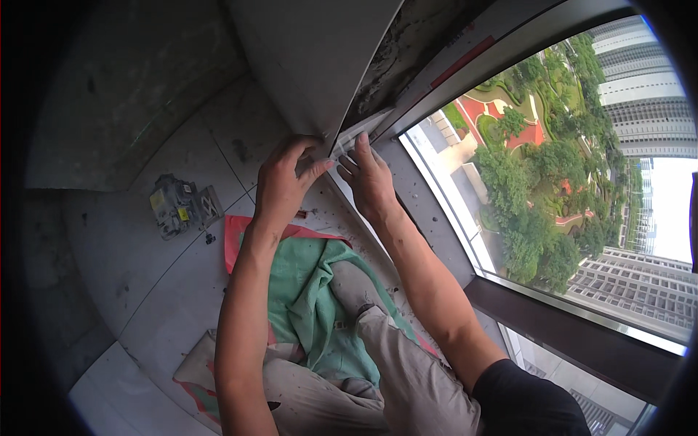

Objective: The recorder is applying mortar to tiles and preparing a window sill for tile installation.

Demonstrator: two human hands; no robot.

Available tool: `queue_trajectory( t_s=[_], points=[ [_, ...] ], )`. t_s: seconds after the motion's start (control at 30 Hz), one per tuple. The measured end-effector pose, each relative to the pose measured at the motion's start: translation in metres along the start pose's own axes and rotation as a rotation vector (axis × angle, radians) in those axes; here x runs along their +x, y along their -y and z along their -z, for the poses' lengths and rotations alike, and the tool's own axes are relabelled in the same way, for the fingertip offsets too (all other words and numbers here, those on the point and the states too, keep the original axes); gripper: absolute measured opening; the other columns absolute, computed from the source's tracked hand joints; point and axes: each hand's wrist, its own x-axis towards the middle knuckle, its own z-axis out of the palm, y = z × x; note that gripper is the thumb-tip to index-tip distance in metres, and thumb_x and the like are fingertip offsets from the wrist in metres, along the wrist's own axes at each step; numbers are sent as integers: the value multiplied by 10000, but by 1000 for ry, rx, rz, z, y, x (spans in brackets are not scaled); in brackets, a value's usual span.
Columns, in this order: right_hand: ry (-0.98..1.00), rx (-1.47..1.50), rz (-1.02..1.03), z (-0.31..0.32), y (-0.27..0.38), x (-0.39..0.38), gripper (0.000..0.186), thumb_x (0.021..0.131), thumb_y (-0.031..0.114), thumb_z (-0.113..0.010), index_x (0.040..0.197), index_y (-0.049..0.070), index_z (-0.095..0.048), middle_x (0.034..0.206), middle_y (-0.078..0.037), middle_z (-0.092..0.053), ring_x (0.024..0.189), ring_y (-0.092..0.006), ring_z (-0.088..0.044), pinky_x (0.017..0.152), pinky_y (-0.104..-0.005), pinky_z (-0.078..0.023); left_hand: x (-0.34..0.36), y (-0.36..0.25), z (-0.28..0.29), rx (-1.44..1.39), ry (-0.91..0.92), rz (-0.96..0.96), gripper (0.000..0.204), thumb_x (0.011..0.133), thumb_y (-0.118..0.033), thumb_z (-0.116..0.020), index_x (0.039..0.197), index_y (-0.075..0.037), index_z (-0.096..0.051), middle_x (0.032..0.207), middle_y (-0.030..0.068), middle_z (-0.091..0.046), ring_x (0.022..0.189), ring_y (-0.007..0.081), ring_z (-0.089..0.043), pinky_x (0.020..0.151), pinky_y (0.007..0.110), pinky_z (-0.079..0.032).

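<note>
My left hand is at the lower corner of a tall grey panel. Its fingers curl, and a gap shows between them and the thumb, whose tip reaches the corner. Just across from it, my right hand has its thumb raised and its fingers apart. They lie against or close by a pale, narrow strip between the panel and the window frame; whether they touch it I cannot tell. Above that strip, a rough dark gap runs up behind the panel's edge.
A green cloth sack with red edging lies under my legs on the dusty tiled floor. To the left sits a dusty grey device with a yellow label. At right, a large window overlooks trees and high buildings.
</note>
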Motion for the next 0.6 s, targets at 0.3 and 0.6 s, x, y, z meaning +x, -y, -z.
queue_trajectory(
  t_s=[0.3,0.6],
  points=[
    [49,90,-68,-10,8,-4,960,1053,657,-711,1638,-44,-413,1640,-209,-520,1504,-331,-523,1271,-495,-431,21,19,5,136,101,-172,269,927,-237,-886,1073,-48,-762,1071,118,-767,995,355,-758,850,451,-600],
    [48,78,-8,-12,13,-3,1001,1022,644,-758,1641,-60,-408,1629,-190,-544,1506,-344,-543,1305,-498,-405,19,26,-5,110,84,-229,230,953,-244,-857,1018,-49,-754,1019,117,-755,936,353,-764,795,463,-621]
  ],
)
